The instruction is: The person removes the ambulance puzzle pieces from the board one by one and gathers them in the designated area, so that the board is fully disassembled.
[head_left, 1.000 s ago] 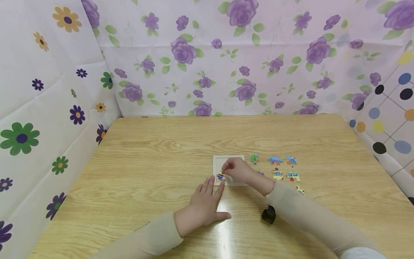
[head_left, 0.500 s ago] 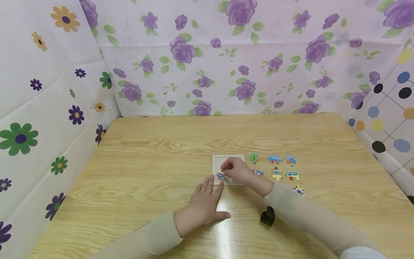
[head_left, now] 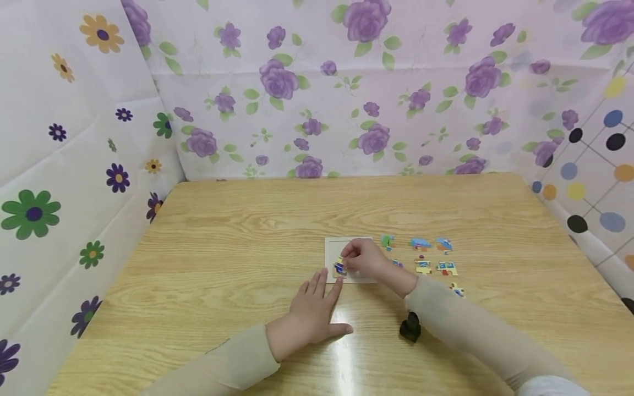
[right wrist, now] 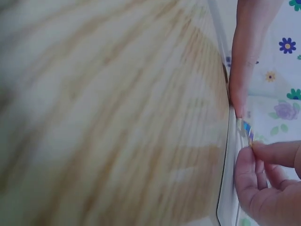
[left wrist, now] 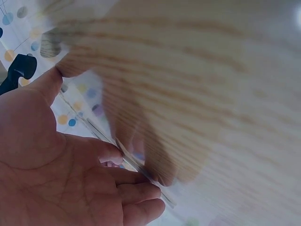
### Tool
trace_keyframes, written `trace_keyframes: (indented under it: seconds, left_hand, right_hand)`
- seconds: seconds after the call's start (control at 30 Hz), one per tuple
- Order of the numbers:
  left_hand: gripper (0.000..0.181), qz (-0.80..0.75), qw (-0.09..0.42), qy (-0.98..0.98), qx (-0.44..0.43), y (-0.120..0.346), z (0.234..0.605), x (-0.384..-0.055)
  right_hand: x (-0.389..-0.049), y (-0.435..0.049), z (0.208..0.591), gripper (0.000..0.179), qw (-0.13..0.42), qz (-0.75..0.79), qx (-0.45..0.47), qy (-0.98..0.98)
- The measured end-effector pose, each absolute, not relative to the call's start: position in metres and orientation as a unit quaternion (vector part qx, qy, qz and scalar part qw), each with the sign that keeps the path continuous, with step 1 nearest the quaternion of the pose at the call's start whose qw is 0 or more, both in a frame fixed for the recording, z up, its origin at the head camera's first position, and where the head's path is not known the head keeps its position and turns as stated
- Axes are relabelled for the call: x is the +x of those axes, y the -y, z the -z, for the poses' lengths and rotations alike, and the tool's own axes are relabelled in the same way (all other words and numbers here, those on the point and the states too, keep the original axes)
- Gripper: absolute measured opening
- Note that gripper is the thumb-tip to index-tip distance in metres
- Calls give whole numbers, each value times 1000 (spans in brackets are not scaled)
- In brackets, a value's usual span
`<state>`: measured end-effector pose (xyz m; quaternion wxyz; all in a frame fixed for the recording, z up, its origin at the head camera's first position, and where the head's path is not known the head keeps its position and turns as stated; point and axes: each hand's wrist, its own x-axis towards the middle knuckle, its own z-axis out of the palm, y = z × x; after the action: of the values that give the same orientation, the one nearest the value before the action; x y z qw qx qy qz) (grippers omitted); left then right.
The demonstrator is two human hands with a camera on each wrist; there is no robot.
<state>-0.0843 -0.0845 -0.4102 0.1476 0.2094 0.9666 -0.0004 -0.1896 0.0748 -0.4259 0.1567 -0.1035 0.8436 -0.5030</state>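
Observation:
My right hand [head_left: 369,259] pinches a small colourful jigsaw piece [head_left: 339,267] between thumb and fingertips, over the lower left part of a pale, square puzzle tray [head_left: 328,250]. In the right wrist view the piece [right wrist: 248,130] stands tilted at the fingertips, close over the tray's edge. My left hand [head_left: 313,316] lies palm down on the table with fingers spread, its fingertips at the tray's lower left corner. The left wrist view shows the left palm [left wrist: 75,174] with its fingertips along the thin tray edge. The right hand covers much of the tray's inside.
Several loose jigsaw pieces lie in rows right of the tray, among them a blue piece [head_left: 420,243] and a yellow one [head_left: 423,267]. One piece [head_left: 457,290] is partly hidden by the right sleeve. A black object [head_left: 410,328] sits below the right forearm. Patterned cloths [head_left: 277,126] surround the wooden table [head_left: 238,231].
The jigsaw piece has shifted and tilted slightly in my right fingers, first a little left, then back right. My left hand has stayed in place.

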Motion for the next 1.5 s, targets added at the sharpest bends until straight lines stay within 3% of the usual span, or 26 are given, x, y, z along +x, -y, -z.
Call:
trace_keyframes:
  seconds: [0.5, 1.07, 1.5]
  left_hand:
    - [93, -1, 153, -965, 211, 83, 408, -84]
    - [94, 16, 138, -966, 218, 84, 411, -85]
    - [94, 15, 138, -965, 222, 84, 412, -83]
  right_hand:
    - [-185, -102, 407, 22, 188, 517, -123, -826]
    - [-171, -152, 395, 20, 232, 503, -136, -821]
    - [-163, -178, 403, 14, 250, 460, -93, -847]
